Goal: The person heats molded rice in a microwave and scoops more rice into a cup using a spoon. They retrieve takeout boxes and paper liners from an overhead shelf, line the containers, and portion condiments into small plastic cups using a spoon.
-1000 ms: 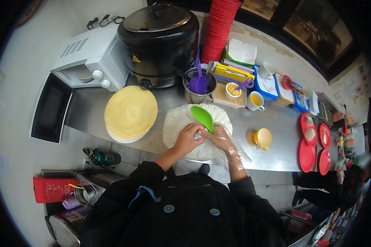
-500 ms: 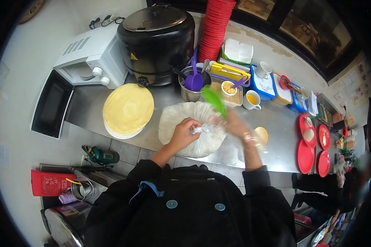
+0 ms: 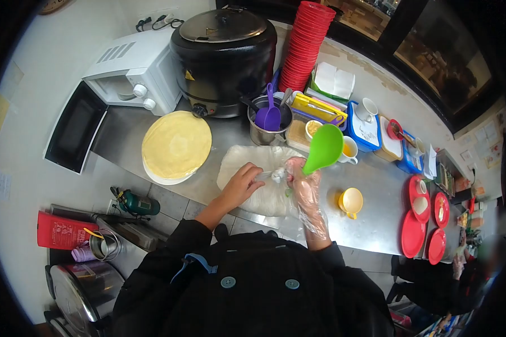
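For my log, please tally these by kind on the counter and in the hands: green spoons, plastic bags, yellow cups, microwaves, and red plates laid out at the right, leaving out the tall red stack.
Green spoon: 1
Plastic bag: 1
Yellow cup: 1
Microwave: 1
Red plates: 4
Total: 8
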### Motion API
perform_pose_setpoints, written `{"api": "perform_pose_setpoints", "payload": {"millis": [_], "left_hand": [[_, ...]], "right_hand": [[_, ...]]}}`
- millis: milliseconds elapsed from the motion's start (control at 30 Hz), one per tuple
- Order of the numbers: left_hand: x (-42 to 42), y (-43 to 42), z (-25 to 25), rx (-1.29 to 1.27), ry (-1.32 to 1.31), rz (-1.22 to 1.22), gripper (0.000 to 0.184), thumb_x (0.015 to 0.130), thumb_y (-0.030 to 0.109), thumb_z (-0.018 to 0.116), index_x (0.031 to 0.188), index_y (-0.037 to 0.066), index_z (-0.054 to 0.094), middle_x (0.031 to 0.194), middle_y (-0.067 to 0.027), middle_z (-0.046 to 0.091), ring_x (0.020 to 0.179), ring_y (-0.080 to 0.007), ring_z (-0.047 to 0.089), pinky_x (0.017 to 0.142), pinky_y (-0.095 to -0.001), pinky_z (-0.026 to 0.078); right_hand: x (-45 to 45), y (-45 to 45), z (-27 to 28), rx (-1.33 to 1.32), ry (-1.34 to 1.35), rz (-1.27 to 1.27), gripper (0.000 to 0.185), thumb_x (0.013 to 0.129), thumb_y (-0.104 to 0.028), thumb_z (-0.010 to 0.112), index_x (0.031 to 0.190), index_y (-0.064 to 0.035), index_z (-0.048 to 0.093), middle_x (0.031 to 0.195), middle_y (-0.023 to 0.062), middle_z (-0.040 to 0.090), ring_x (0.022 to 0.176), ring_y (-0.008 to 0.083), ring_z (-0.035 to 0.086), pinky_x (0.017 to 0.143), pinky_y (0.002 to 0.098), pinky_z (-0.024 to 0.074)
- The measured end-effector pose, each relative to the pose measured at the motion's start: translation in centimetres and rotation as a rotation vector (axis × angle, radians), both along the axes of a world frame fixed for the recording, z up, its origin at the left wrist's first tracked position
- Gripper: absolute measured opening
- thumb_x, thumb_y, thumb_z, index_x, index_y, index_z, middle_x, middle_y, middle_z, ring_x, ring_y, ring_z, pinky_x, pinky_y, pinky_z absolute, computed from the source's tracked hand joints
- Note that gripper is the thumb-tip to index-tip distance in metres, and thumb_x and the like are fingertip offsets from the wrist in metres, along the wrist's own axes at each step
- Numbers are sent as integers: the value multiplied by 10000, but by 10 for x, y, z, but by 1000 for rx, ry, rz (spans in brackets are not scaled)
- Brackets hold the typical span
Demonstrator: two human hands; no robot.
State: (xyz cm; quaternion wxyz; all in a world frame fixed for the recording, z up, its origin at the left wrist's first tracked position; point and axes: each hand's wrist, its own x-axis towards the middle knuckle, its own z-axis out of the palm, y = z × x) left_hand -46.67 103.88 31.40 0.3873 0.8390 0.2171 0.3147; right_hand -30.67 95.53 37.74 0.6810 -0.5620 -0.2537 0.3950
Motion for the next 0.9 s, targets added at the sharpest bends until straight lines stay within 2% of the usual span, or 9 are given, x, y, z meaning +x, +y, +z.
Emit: {"api": "perform_pose_setpoints", "payload": {"millis": [167, 233, 267, 333, 400, 533, 633, 700, 900], "left_hand": [[3, 6, -2, 163, 80, 16, 304, 784, 93, 694, 1039, 19, 546, 944, -91, 516, 760, -182, 560, 642, -278, 477], [7, 5, 11, 268, 121, 52, 301, 782, 100, 699, 1032, 23, 550, 946, -92, 528, 745, -187, 563, 647, -277, 478], [13, 3, 22, 260, 13, 111, 296, 769, 110, 714, 1012, 31, 563, 949, -91, 549, 745, -182, 574, 640, -276, 483], [23, -1, 23, 245, -86, 170, 291, 757, 121, 729, 991, 38, 577, 953, -91, 569, 744, -178, 586, 633, -274, 487], [35, -2, 11, -234, -139, 32, 278, 735, 149, 758, 947, 53, 605, 921, -78, 609, 764, -158, 604, 622, -274, 497], [42, -4, 1, -246, -88, 50, 237, 744, 146, 756, 905, 45, 613, 860, -61, 621, 780, -138, 616, 621, -267, 502], [43, -5, 0, -112, -81, -7, 222, 723, 120, 742, 876, 41, 601, 816, -62, 617, 744, -157, 611, 610, -274, 495], [53, -6, 4, 37, 25, 109, 180, 683, 109, 707, 783, 36, 576, 792, -95, 617, 727, -222, 613, 590, -322, 485], [61, -9, 20, -75, 232, 112, 166, 643, 120, 670, 648, 45, 522, 685, -134, 580, 707, -326, 584, 603, -389, 462]], "right_hand": [[25, 10, -33, -19, 124, -61, 88, 868, -100, 596, 889, -15, 604, 699, 5, 543, 575, 74, 488, 497, 209, 374], [28, 20, -38, -84, 117, 118, 94, 863, -109, 611, 877, -16, 608, 706, 8, 554, 584, 67, 488, 509, 209, 373], [19, 20, -39, -82, -16, 162, 107, 858, -118, 616, 872, -13, 617, 714, 10, 569, 583, 63, 489, 504, 210, 373], [18, 18, -36, -126, -28, 231, 97, 865, -118, 611, 884, -22, 609, 703, 7, 567, 552, 61, 476, 483, 203, 361], [23, 14, -28, -177, -15, 311, 89, 874, -110, 602, 909, -28, 601, 695, 9, 564, 528, 56, 462, 460, 194, 343], [26, 10, -60, -181, -82, 209, 85, 869, -99, 600, 896, -19, 603, 693, 7, 563, 521, 55, 459, 454, 189, 335], [24, 5, -60, -244, -21, 245, 92, 877, -107, 569, 889, -24, 606, 704, 7, 575, 543, 56, 477, 462, 190, 337], [19, 6, -59, -173, 135, 183, 118, 888, -112, 523, 892, -31, 609, 708, 9, 577, 571, 61, 492, 474, 197, 344], [19, 15, -87, -149, 308, 47, 192, 914, -115, 436, 932, -24, 605, 677, -8, 538, 570, 79, 482, 503, 206, 358]]}}
